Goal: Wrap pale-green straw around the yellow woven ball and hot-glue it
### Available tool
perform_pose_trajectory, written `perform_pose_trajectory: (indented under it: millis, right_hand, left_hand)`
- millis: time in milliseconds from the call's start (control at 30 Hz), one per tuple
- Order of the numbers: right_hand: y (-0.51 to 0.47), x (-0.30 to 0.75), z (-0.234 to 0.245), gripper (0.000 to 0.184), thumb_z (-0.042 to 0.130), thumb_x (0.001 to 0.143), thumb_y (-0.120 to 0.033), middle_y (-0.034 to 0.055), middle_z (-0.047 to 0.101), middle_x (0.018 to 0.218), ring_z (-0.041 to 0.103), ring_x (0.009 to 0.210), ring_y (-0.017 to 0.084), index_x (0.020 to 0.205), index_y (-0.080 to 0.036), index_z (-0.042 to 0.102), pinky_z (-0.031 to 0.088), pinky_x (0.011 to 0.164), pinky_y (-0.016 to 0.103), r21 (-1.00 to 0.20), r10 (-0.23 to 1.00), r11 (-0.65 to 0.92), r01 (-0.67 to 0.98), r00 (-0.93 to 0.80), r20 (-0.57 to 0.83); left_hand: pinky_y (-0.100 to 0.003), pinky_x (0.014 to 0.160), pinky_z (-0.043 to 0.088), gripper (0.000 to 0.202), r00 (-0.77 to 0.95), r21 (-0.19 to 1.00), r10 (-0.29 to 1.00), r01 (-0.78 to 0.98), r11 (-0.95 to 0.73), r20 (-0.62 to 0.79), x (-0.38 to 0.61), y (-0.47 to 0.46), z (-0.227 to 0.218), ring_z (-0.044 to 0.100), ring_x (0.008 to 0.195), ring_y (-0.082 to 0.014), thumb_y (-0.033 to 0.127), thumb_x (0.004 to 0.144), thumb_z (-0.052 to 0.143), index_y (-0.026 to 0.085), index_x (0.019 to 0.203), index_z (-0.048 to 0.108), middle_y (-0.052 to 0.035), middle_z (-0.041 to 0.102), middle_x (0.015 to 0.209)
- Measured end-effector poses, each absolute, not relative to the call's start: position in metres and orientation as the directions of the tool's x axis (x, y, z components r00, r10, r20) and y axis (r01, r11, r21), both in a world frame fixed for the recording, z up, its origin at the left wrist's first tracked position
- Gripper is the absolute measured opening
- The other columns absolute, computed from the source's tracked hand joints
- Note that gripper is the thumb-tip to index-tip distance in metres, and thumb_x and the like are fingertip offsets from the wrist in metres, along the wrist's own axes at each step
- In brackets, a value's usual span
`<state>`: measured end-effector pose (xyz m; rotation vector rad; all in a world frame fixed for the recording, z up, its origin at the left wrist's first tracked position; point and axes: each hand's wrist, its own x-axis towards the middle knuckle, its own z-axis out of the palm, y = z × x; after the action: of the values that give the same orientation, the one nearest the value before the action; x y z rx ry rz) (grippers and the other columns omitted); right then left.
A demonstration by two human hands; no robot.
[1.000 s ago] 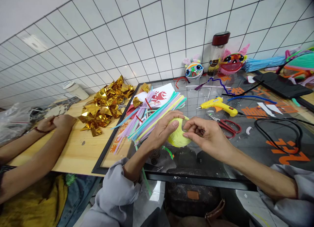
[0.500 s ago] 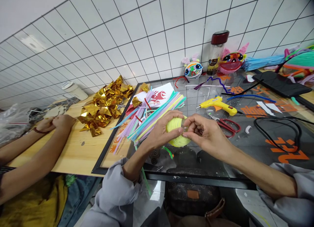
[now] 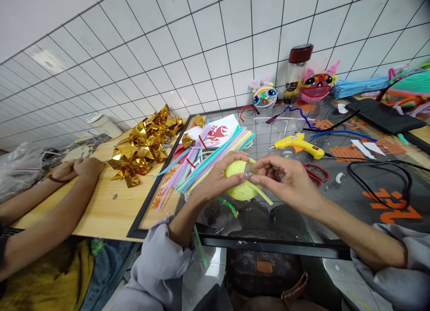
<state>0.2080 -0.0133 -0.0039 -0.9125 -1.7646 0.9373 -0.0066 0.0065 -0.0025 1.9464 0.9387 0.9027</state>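
Note:
My left hand [image 3: 215, 176] is wrapped around a ball wound with yellow pipe cleaners [image 3: 237, 190], holding it above the table. A bare, see-through patch shows on the ball's right side. One loose yellow end [image 3: 265, 196] sticks out toward the lower right. My right hand [image 3: 285, 179] is closed in a pinch beside that patch, with its fingertips at the ball. Whatever lies between those fingertips is too small to make out. Behind my right hand are red-handled scissors [image 3: 316, 174], partly hidden by it. A yellow glue gun [image 3: 298, 144] lies farther back.
Pastel pipe cleaners [image 3: 215, 156] lie left of the ball, beside gold foil shapes [image 3: 144, 143]. Along the wall stand a glass bottle [image 3: 293, 80] and two decorated heads. A black cord [image 3: 379, 199] loops at right. Another person's hands [image 3: 79, 168] rest at left.
The ball has turned slightly and shifted a little left in my left hand. A loose yellow end now juts out below my right fingers. The scissors' blades are now covered by my right hand.

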Motion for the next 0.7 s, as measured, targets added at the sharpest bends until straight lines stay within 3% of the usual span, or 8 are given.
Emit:
perform_pose_trajectory:
  millis: [200, 433, 700]
  right_hand:
    - [-0.002, 0.214, -0.008, 0.018, 0.056, 0.095, -0.03, 0.0037, 0.07, 0.087, 0.063, 0.076, 0.017, 0.097, -0.018, 0.07, 0.049, 0.068, 0.03, -0.809, 0.851, 0.519, 0.276, -0.261, 0.456]
    - [0.0, 0.214, -0.017, 0.03, 0.048, 0.102, -0.03, 0.0082, 0.068, 0.111, 0.064, 0.103, 0.022, 0.121, -0.023, 0.069, 0.052, 0.09, 0.038, -0.745, 0.8, 0.589, 0.313, -0.357, 0.482]
    - [-0.005, 0.211, -0.017, 0.031, 0.045, 0.104, -0.025, 0.0084, 0.061, 0.112, 0.062, 0.104, 0.019, 0.122, -0.025, 0.07, 0.054, 0.089, 0.036, -0.682, 0.731, 0.67, 0.294, -0.424, 0.535]
  left_hand:
    - [-0.046, 0.116, 0.039, 0.043, 0.483, 0.91, 0.849, 0.216, -0.353, 0.215, -0.011, 0.009, -0.005, 0.053, 0.133, -0.0319, 0.044, 0.081, 0.073, 0.023, 0.117, 0.065, -0.0088, 0.06, 0.138]
    - [-0.045, 0.115, 0.039, 0.053, 0.463, 0.945, 0.867, 0.16, -0.286, 0.184, -0.013, 0.01, -0.009, 0.052, 0.131, -0.0315, 0.04, 0.077, 0.076, 0.023, 0.125, 0.059, -0.0079, 0.059, 0.136]
    - [-0.043, 0.114, 0.038, 0.05, 0.476, 0.952, 0.863, 0.148, -0.268, 0.169, -0.014, 0.01, -0.006, 0.05, 0.133, -0.0318, 0.034, 0.077, 0.071, 0.024, 0.124, 0.059, -0.0067, 0.058, 0.136]
